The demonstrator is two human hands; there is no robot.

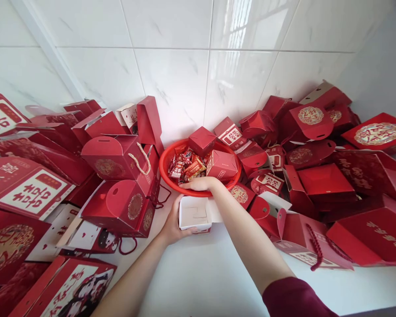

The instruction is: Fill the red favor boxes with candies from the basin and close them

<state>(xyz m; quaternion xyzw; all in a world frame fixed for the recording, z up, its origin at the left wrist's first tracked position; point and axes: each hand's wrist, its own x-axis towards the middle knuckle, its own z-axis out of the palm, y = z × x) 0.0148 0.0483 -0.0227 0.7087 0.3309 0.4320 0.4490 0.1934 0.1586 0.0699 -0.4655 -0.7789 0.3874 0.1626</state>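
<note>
My left hand [175, 225] is wrapped round a small gift box [194, 211], red outside and white inside, gripping its left side. The box stands with its open top facing me, and its inside holds nothing I can see. Above it sits a red plastic basket [163, 169] with wrapped candies [181, 169] and two closed red boxes, one at the back [202, 140] and one at the right [221, 164]. Over the basket's front rim reaches my right hand [199, 183], its visible fingers stretched out at the candies. The fingertips are partly hidden.
Red gift boxes crowd both sides, a left pile [108, 163] and a right pile [303, 163], some with rope handles [141, 159]. White tiled wall [171, 79] rises behind the basket. A white tabletop [198, 273] lies between my forearms.
</note>
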